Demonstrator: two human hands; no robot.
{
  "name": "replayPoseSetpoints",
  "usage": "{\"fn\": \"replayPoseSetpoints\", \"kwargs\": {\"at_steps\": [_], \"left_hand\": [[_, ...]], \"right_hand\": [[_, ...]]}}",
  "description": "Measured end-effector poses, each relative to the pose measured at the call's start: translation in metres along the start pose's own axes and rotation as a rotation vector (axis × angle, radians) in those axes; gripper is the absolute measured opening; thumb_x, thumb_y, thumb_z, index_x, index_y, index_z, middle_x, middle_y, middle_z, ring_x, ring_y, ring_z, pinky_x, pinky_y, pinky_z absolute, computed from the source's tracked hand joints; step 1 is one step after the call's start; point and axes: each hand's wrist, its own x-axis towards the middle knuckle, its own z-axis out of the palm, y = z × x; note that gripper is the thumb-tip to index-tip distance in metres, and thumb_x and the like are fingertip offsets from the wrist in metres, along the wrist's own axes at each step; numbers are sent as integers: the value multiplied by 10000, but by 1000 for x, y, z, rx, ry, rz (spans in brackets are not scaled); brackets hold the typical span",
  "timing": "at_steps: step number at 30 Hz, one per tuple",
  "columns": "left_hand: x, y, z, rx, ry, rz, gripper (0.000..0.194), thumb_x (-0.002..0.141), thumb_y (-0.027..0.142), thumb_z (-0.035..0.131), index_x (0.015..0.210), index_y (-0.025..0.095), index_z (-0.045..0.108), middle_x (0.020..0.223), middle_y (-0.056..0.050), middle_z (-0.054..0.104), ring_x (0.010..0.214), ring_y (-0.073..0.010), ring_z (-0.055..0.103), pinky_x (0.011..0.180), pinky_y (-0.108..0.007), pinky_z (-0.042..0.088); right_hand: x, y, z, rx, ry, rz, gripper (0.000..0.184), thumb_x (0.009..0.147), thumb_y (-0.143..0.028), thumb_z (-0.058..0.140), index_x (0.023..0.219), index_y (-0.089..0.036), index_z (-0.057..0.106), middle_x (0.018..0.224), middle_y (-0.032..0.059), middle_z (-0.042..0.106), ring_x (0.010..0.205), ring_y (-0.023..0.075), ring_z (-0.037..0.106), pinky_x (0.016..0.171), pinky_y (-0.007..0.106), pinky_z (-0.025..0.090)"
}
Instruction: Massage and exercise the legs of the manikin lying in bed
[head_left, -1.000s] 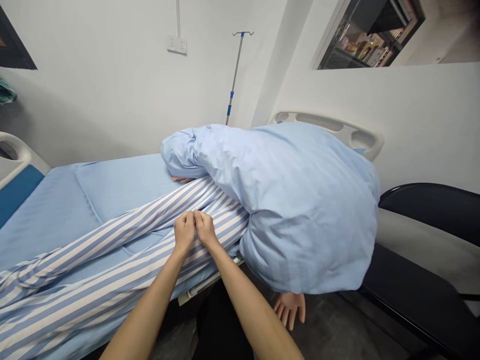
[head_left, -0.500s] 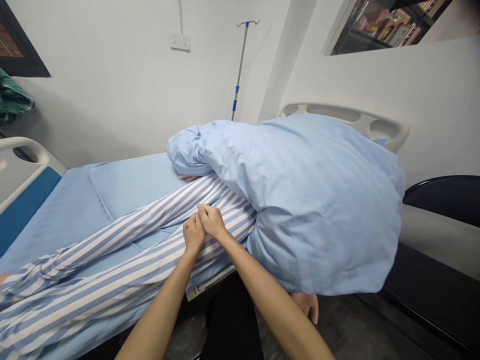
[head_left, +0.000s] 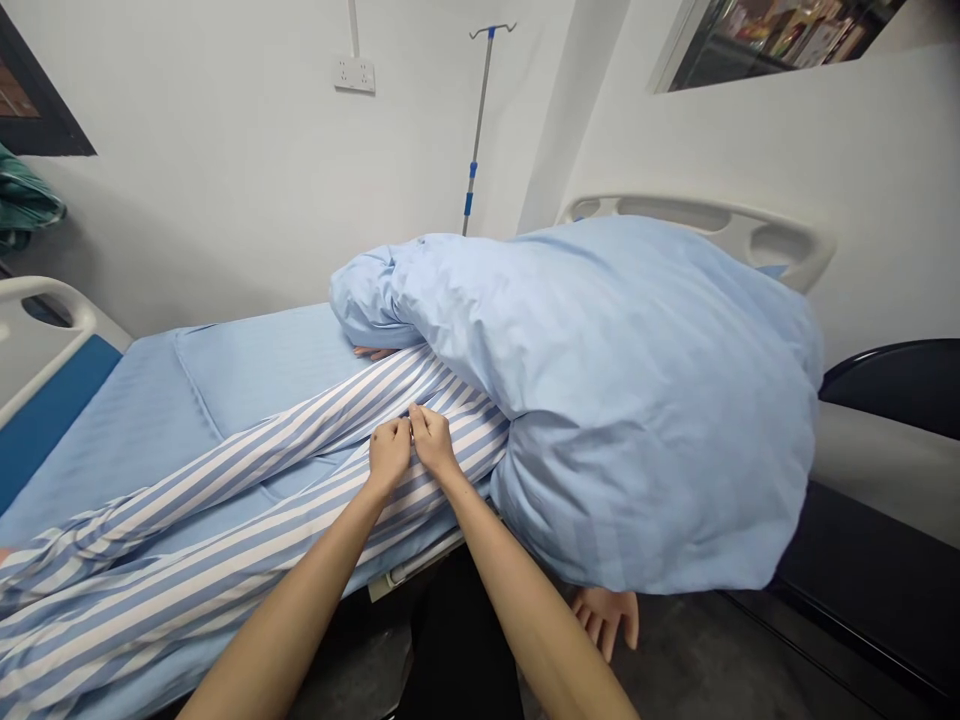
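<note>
My left hand [head_left: 390, 452] and my right hand [head_left: 432, 440] are closed side by side, knuckles almost touching. They are over the upper leg of a figure in blue-and-white striped trousers [head_left: 270, 545] on a bed. Whatever the curled fingers may hold is hidden; contact with the cloth is uncertain. To the right of my hands, a bulky light blue quilt [head_left: 622, 400] is heaped over the figure's upper body. One hand of the figure [head_left: 609, 618] hangs below the quilt at the bedside. Another hand [head_left: 373, 353] shows under the quilt's left edge.
The bed has a light blue sheet [head_left: 247, 375], a pale footboard [head_left: 45, 290] at left and a headboard [head_left: 795, 245] at back right. An IV pole [head_left: 480, 110] stands by the wall. A black chair [head_left: 862, 570] is at the right, close to the quilt.
My hands have drawn slightly apart from being pressed together, the right one turning a little more upright. The view has shifted slightly, and more of the hanging hand shows.
</note>
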Motion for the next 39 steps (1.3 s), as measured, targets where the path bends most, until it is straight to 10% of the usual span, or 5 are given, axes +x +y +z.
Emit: {"fn": "replayPoseSetpoints", "kwargs": {"at_steps": [15,23,31,35,39], "left_hand": [[1,0,30,-81,208,30,351,848,311,335,528,179,393,527,6,470,535,-109,397,543,-248,262],[-1,0,31,-7,160,14,353,860,303,317,538,187,403,553,-7,510,572,-124,428,579,-261,263],[-3,-1,27,-120,93,-16,372,856,354,314,533,190,398,547,-7,488,571,-126,418,578,-257,273],[-6,-20,-13,-288,-15,-58,396,835,393,335,512,180,418,481,14,429,518,-111,416,540,-238,290],[-23,-66,-125,-249,27,-101,479,818,490,350,458,177,397,428,23,379,450,-96,356,513,-240,298]], "right_hand": [[9,2,-5,192,-4,96,413,840,-475,370,552,-180,349,520,-33,366,510,87,324,490,223,289],[40,2,-49,-119,36,-6,435,851,-483,337,532,-185,332,480,-40,320,495,88,301,498,237,247],[36,33,-46,-436,54,11,445,858,-462,306,518,-178,361,483,-16,365,508,109,330,517,262,220],[34,30,-49,-384,51,6,439,852,-469,313,514,-189,316,466,-27,328,488,107,323,508,261,227],[34,32,-50,-376,59,11,427,843,-466,333,515,-194,310,468,-29,315,486,109,321,503,260,236]]}}
